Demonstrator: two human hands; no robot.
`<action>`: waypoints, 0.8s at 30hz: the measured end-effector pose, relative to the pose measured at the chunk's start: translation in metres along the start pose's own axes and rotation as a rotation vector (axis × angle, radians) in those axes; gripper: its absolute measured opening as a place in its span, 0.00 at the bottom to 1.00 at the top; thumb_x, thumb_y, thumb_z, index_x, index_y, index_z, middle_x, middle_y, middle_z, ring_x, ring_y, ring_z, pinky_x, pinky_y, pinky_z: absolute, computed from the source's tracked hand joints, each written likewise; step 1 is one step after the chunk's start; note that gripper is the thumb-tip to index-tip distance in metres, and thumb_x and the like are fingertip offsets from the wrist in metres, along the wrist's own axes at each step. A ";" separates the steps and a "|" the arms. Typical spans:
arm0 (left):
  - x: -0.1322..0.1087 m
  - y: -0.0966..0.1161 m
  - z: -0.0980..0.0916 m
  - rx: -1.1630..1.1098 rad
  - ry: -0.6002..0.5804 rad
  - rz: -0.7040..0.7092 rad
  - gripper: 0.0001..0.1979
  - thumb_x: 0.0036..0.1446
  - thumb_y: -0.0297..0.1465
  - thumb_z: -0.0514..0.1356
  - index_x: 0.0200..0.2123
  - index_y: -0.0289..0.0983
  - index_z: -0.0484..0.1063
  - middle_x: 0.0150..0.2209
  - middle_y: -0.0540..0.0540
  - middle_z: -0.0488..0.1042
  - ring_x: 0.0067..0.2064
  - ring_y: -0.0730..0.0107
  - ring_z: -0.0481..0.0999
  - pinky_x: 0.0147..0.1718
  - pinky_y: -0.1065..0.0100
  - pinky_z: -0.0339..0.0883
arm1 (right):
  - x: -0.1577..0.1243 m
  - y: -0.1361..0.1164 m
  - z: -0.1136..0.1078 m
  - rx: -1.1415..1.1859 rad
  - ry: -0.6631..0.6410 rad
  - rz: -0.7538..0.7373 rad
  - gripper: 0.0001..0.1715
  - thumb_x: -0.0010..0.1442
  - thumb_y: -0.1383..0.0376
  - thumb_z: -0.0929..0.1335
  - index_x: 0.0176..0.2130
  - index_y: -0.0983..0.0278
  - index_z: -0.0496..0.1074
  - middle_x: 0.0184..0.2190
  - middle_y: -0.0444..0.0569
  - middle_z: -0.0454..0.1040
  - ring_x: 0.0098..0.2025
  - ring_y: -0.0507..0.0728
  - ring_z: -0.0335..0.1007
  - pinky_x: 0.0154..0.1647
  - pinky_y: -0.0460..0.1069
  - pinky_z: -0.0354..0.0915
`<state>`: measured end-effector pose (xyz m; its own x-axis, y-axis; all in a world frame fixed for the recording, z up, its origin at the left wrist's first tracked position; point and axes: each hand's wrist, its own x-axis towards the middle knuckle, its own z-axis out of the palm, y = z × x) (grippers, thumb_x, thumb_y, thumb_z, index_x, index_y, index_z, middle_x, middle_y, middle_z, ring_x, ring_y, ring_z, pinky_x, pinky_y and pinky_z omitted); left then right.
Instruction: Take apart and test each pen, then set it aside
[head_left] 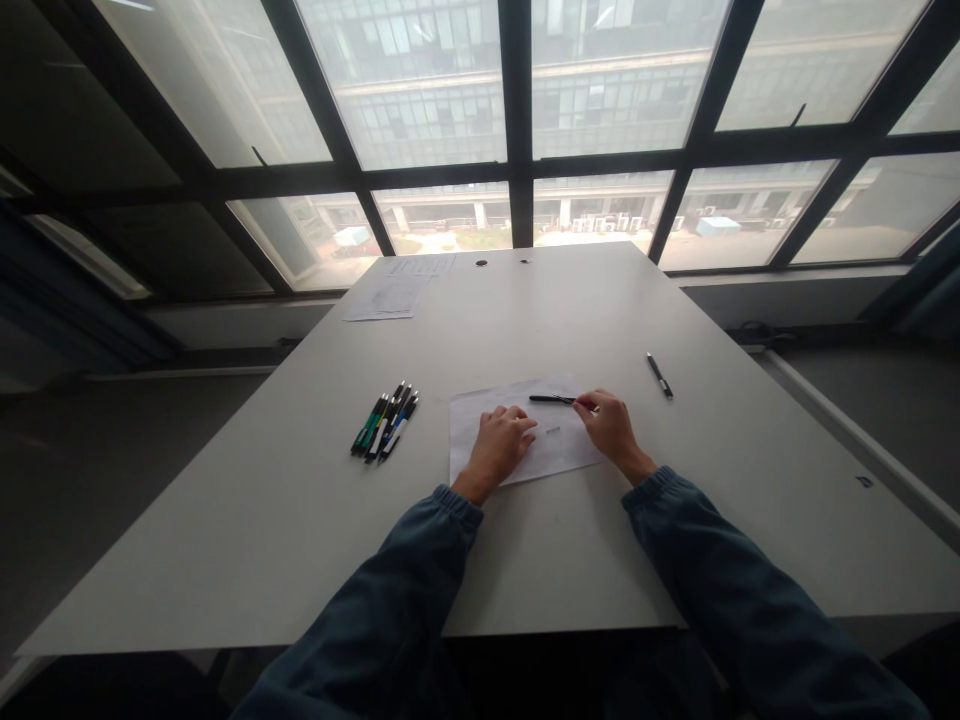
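Note:
A sheet of white paper [551, 462] lies on the table under both hands. My left hand [501, 440] rests on its left half, fingers loosely bent and thumb apart, with nothing visible in it. Between thumb and fingertips, my right hand [606, 425] pinches the right end of a black pen [551, 399], which lies level near the paper's top edge. That end of the pen is partly hidden by the fingers. A small, thin greyish piece [553, 430], too small to name surely, sits on the paper between the hands.
Several pens [385, 422] with green, white, blue and black barrels lie bunched at the left. A single black pen [659, 375] lies to the right. Printed sheets [386, 296] are at the far left of the white table [300, 560], below large windows.

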<state>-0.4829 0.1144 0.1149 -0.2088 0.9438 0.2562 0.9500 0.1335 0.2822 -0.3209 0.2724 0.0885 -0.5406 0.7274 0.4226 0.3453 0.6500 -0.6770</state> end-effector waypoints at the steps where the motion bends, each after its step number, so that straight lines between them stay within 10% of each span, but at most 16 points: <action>1: -0.001 0.000 -0.001 0.029 -0.029 -0.001 0.14 0.56 0.31 0.65 0.47 0.44 0.77 0.47 0.43 0.77 0.48 0.53 0.73 0.49 0.53 0.63 | 0.000 0.000 0.000 -0.003 -0.015 0.014 0.09 0.59 0.63 0.67 0.32 0.63 0.78 0.31 0.50 0.78 0.33 0.56 0.72 0.39 0.50 0.64; 11: -0.007 -0.023 0.003 -0.027 -0.095 0.040 0.23 0.62 0.40 0.60 0.58 0.41 0.68 0.58 0.39 0.70 0.59 0.53 0.66 0.58 0.56 0.59 | -0.004 -0.010 -0.003 -0.150 -0.123 0.078 0.07 0.58 0.63 0.69 0.32 0.60 0.77 0.28 0.47 0.79 0.30 0.56 0.73 0.33 0.48 0.61; 24: 0.009 0.028 0.015 -0.054 0.035 -0.007 0.06 0.57 0.33 0.64 0.38 0.42 0.80 0.42 0.43 0.74 0.46 0.57 0.70 0.48 0.55 0.62 | -0.004 -0.013 0.002 -0.087 -0.081 0.040 0.07 0.59 0.64 0.68 0.33 0.61 0.77 0.30 0.48 0.79 0.32 0.57 0.75 0.37 0.48 0.65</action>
<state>-0.4545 0.1311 0.1112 -0.2247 0.9314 0.2862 0.9346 0.1230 0.3337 -0.3246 0.2608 0.0940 -0.5846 0.7349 0.3438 0.4308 0.6402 -0.6361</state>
